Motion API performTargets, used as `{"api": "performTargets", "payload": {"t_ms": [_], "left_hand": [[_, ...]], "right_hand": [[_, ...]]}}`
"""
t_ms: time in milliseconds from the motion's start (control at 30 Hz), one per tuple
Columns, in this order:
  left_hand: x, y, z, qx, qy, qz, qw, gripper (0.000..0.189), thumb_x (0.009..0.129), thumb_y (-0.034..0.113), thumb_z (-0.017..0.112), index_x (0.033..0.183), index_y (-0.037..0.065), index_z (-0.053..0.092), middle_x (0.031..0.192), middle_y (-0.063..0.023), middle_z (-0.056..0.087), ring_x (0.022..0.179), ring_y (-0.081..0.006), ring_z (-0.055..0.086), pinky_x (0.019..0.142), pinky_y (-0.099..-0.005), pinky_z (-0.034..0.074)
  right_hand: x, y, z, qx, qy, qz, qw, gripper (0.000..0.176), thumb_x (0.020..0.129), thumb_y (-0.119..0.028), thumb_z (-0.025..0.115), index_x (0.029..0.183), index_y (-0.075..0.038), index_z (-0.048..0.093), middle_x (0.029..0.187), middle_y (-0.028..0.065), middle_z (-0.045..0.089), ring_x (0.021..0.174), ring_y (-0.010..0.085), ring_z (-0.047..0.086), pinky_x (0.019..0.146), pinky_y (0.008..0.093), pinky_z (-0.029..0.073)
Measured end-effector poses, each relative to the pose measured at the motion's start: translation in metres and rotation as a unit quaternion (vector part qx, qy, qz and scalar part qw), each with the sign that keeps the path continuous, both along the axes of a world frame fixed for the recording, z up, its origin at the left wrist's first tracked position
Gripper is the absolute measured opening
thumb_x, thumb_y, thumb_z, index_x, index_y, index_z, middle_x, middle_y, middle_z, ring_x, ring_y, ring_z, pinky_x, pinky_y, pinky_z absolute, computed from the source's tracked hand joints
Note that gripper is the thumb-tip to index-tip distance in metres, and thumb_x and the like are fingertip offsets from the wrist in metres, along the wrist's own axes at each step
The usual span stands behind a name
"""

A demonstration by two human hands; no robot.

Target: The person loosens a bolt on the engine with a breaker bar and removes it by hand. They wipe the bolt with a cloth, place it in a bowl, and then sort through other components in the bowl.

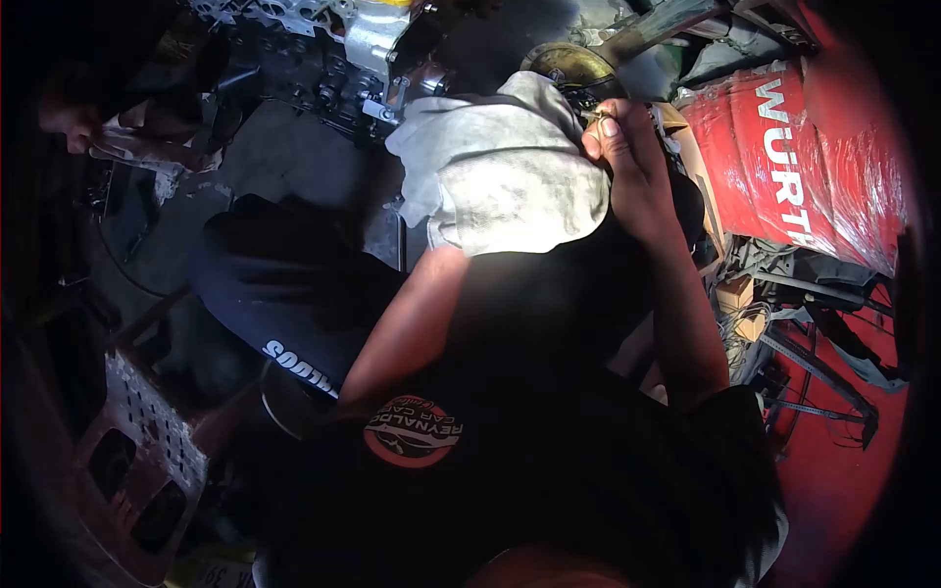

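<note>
A pale, stained cloth (520,176) is draped over my left hand and hides its fingers; only the wrist and left forearm (407,314) show below it. My right hand (632,157) is closed beside the cloth's upper right edge. Its thumb and fingertips are pinched together around something small that I cannot make out. Just beyond these fingertips sits a round, brass-coloured metal part (569,65), with dark small parts at its lower edge.
An engine block (333,73) stands at the upper left. On the right are a plastic-wrapped red WÜRTH package (774,157), cardboard pieces and metal parts (818,367). A worn perforated metal piece (147,421) lies lower left. What looks like another person's hand (74,122) shows far left.
</note>
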State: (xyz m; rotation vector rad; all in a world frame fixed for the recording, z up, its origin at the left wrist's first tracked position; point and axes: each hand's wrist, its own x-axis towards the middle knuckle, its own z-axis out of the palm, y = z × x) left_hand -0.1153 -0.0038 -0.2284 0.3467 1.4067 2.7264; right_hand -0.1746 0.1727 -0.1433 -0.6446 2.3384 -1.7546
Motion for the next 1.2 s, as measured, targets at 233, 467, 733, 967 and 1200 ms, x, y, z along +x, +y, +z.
{"api": "performTargets", "payload": {"t_ms": [233, 467, 733, 967, 1200], "left_hand": [[-0.001, 0.023, 0.031, -0.148, 0.027, 0.149, 0.977, 0.033, 0.089, 0.025, 0.062, 0.116, 0.007, 0.055, 0.104, -0.0068, 0.058, 0.093, -0.0199, 0.058, 0.079, -0.0313, 0.049], [0.002, 0.029, -0.002, -0.393, 0.122, 0.291, 0.864, 0.037, 0.088, 0.025, 0.064, 0.119, 0.007, 0.056, 0.110, -0.0092, 0.060, 0.102, -0.0227, 0.058, 0.087, -0.0350, 0.049], [0.001, 0.019, 0.034, -0.669, 0.068, 0.222, 0.706, 0.033, 0.079, 0.025, 0.068, 0.108, 0.011, 0.062, 0.103, -0.0077, 0.061, 0.099, -0.0259, 0.057, 0.086, -0.0396, 0.047], [0.000, 0.002, -0.041, -0.471, 0.107, 0.302, 0.821, 0.030, 0.080, 0.023, 0.062, 0.106, 0.008, 0.064, 0.103, -0.0089, 0.062, 0.103, -0.0273, 0.058, 0.089, -0.0411, 0.046], [0.015, -0.020, -0.005, -0.293, 0.139, 0.192, 0.926, 0.028, 0.080, 0.022, 0.067, 0.103, 0.006, 0.067, 0.105, -0.0090, 0.066, 0.099, -0.0229, 0.062, 0.086, -0.0356, 0.049]], "right_hand": [[0.021, -0.016, 0.023, 0.152, 0.051, -0.025, 0.987, 0.013, 0.100, -0.015, 0.047, 0.106, -0.004, 0.051, 0.082, 0.0091, 0.055, 0.073, 0.0152, 0.051, 0.068, 0.0302, 0.043], [0.026, -0.015, 0.023, 0.284, 0.208, 0.019, 0.936, 0.016, 0.097, -0.011, 0.049, 0.109, -0.002, 0.054, 0.092, 0.0143, 0.058, 0.086, 0.0287, 0.055, 0.085, 0.0383, 0.042], [0.021, -0.009, -0.002, 0.338, 0.409, 0.074, 0.844, 0.019, 0.084, -0.007, 0.064, 0.102, -0.008, 0.059, 0.089, 0.0033, 0.060, 0.085, 0.0219, 0.060, 0.099, 0.0491, 0.032], [0.020, 0.003, 0.004, 0.229, 0.312, 0.009, 0.922, 0.014, 0.089, -0.006, 0.059, 0.103, -0.010, 0.058, 0.090, 0.0051, 0.060, 0.090, 0.0255, 0.058, 0.099, 0.0460, 0.032], [0.015, 0.003, -0.002, 0.235, 0.331, 0.011, 0.914, 0.019, 0.090, -0.004, 0.058, 0.108, -0.011, 0.057, 0.093, 0.0057, 0.062, 0.093, 0.0285, 0.058, 0.099, 0.0446, 0.032]]}}
